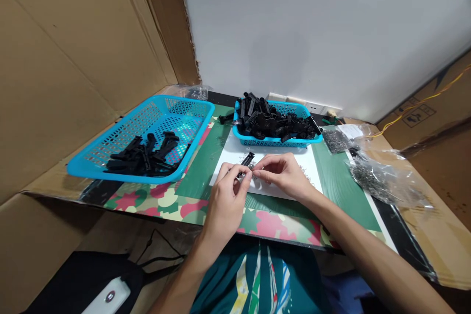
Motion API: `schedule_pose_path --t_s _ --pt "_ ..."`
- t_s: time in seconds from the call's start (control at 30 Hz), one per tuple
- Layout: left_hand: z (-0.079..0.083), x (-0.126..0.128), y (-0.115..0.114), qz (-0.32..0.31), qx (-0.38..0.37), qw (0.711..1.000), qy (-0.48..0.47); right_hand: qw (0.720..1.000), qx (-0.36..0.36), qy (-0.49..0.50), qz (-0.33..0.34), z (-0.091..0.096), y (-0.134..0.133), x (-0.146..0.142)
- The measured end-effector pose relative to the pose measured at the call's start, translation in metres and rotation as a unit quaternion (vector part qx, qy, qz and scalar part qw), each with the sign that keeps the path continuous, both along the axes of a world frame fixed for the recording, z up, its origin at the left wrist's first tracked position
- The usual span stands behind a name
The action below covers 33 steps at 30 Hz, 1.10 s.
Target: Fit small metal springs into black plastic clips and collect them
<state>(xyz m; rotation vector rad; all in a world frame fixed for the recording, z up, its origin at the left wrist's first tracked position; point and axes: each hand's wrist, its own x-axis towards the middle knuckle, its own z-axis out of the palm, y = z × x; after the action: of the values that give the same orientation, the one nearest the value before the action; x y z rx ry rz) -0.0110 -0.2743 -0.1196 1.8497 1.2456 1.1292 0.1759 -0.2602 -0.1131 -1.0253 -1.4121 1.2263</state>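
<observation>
My left hand (231, 187) is closed around a slim black plastic part (248, 159), whose far end sticks up past the fingers. Right beside it, the thumb and forefinger of my right hand (276, 172) pinch together at the part's near end. Whatever lies between those right fingertips is too small to make out. Both hands are over a white sheet (225, 157) scattered with tiny metal pieces (302, 171). Behind them, a blue basket (276, 142) is heaped with similar black parts (274, 120).
At the left, a larger blue basket (187, 169) holds more black parts (147, 156). Clear bags of small metal pieces (371, 176) lie at the right. Cardboard walls (73, 34) flank the table, and a power strip (312, 108) runs along the back wall.
</observation>
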Motion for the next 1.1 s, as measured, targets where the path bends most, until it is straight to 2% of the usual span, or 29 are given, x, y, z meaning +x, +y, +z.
schedule_pose_path --t_s 0.17,0.3,0.43,0.6,0.87,1.1 --pt "0.004 -0.002 -0.001 -0.015 -0.007 1.0 -0.017 1.0 -0.002 0.002 0.006 0.001 -0.001 0.003" --pt "0.005 -0.004 -0.002 -0.04 -0.018 0.998 -0.045 0.998 0.048 -0.004 -0.043 0.007 -0.003 0.008" --pt "0.0 -0.003 -0.002 -0.039 -0.032 0.99 -0.129 0.993 0.082 0.005 -0.088 0.01 -0.004 0.011" --pt "-0.005 0.0 0.0 -0.036 -0.066 0.97 -0.231 0.991 0.117 -0.015 -0.07 0.01 -0.007 0.008" --pt "-0.008 -0.004 0.001 -0.035 -0.072 0.974 -0.213 0.954 0.271 -0.096 -0.08 0.013 -0.02 0.001" --pt "-0.002 -0.003 0.001 -0.051 -0.051 0.977 -0.201 0.941 0.307 -0.142 -0.033 0.01 -0.021 0.004"
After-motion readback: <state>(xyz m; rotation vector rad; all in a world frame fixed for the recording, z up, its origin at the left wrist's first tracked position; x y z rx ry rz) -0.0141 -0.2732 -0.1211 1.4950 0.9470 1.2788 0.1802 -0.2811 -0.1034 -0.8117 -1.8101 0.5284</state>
